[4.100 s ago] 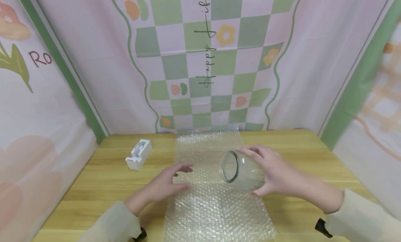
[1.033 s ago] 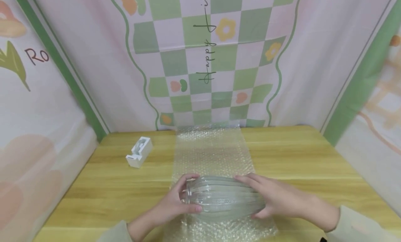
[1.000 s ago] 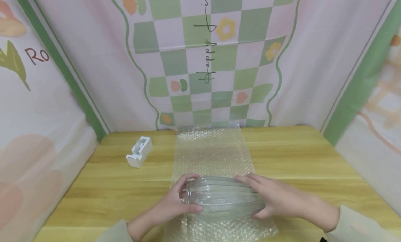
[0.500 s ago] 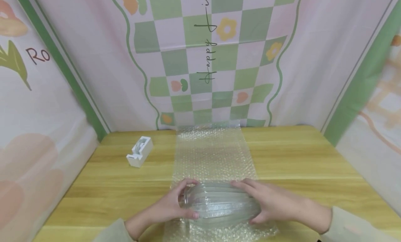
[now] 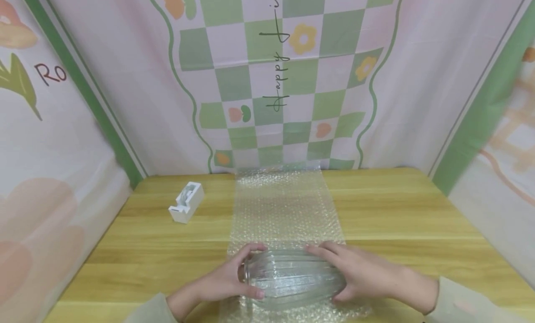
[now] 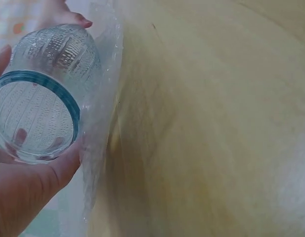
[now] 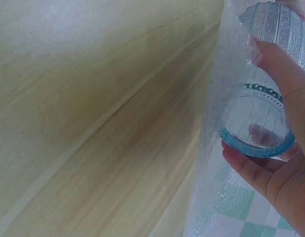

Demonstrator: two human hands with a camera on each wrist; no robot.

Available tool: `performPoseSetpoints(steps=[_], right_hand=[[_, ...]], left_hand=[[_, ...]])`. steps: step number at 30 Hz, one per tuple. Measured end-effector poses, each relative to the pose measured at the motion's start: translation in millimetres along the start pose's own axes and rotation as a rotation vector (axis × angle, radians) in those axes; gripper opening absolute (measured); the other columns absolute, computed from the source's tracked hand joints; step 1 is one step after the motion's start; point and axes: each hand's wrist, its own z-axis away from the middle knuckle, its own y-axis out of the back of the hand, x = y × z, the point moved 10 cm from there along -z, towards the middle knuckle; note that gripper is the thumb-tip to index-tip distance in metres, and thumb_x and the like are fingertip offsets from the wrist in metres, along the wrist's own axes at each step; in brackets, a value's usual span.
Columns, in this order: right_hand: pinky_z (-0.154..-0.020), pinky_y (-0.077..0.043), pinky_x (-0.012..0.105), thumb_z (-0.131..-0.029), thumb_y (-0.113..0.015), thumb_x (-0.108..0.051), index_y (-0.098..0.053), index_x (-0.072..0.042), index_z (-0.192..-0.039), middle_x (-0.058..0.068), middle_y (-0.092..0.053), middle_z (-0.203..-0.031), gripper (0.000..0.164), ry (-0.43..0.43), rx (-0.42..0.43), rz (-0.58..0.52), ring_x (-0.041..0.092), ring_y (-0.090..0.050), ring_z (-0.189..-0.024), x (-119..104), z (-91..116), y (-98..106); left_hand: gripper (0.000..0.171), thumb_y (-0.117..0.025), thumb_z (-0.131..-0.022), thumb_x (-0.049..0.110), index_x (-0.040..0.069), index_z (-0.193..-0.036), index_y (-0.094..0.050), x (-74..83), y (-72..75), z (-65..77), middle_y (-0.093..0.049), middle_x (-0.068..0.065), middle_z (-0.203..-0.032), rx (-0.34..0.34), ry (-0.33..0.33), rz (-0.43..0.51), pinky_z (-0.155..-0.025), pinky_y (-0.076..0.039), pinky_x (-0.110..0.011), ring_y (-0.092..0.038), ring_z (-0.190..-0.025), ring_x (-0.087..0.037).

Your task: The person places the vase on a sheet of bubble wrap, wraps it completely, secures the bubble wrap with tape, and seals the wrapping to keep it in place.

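A clear ribbed glass vase [image 5: 298,279] lies on its side across the near part of a sheet of bubble wrap [image 5: 284,207], its mouth toward the left. My left hand [image 5: 227,276] grips the mouth end, thumb on the near side and fingers on the far side. At the base end, my right hand [image 5: 365,272] holds the glass the same way. In the left wrist view the round rim [image 6: 68,101] sits between thumb and fingers. The right wrist view has the thick bluish base [image 7: 256,149] within the right hand's grasp, bubble wrap against the glass.
A white tape dispenser [image 5: 186,203] stands on the wooden table [image 5: 397,207] to the left of the wrap. The wrap's far end reaches the back edge and rises slightly against the checkered curtain [image 5: 263,86]. Fabric also hangs on both sides.
Earlier, only the right hand held the vase, above the wrap, with the left hand empty. Now both hands hold it lying down, and over the last second it has shifted slightly toward me.
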Motion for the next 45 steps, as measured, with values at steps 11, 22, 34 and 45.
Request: performPoseSetpoints(steps=[11, 22, 34, 45], right_hand=[[-0.093, -0.057, 0.046, -0.07, -0.09, -0.038, -0.029, -0.017, -0.162, 0.007, -0.052, -0.142, 0.112, -0.005, 0.018, 0.006, 0.027, -0.062, -0.117, 0, 3, 0], [-0.098, -0.055, 0.047, -0.071, -0.092, -0.036, -0.033, -0.012, -0.159, 0.009, -0.048, -0.149, 0.109, 0.052, 0.034, -0.002, 0.027, -0.057, -0.126, -8, 2, 8], [-0.093, -0.057, 0.046, -0.071, -0.093, -0.034, -0.035, -0.016, -0.159, 0.007, -0.052, -0.144, 0.107, 0.098, 0.043, 0.032, 0.027, -0.059, -0.122, -13, 1, 8], [-0.095, -0.056, 0.048, -0.072, -0.092, -0.037, -0.034, -0.017, -0.159, 0.013, -0.051, -0.146, 0.106, 0.074, 0.04, 0.049, 0.03, -0.059, -0.124, -11, 4, 4]], left_hand=[[0.097, -0.08, -0.088, 0.037, 0.02, -0.164, -0.022, -4.8, -3.0, -4.3, -0.016, -0.017, -0.167, -0.086, -0.004, 0.104, -0.114, -0.035, -0.057, -0.025, -0.148, -0.042], [0.09, -0.08, -0.089, 0.022, 0.008, -0.161, -0.028, -1.3, -2.0, -4.8, -0.027, -0.022, -0.159, -0.09, -0.012, 0.292, -0.099, -0.053, -0.039, -0.051, -0.128, -0.03], [0.088, -0.081, -0.087, 0.017, 0.004, -0.158, -0.032, -3.7, -2.5, -4.8, -0.036, -0.021, -0.154, -0.083, -0.058, 0.35, -0.099, -0.054, -0.041, -0.054, -0.124, -0.029], [0.09, -0.081, -0.088, 0.023, 0.005, -0.159, -0.029, -2.2, -1.9, -5.6, -0.034, -0.021, -0.156, -0.095, -0.036, 0.295, -0.101, -0.052, -0.04, -0.053, -0.128, -0.031]])
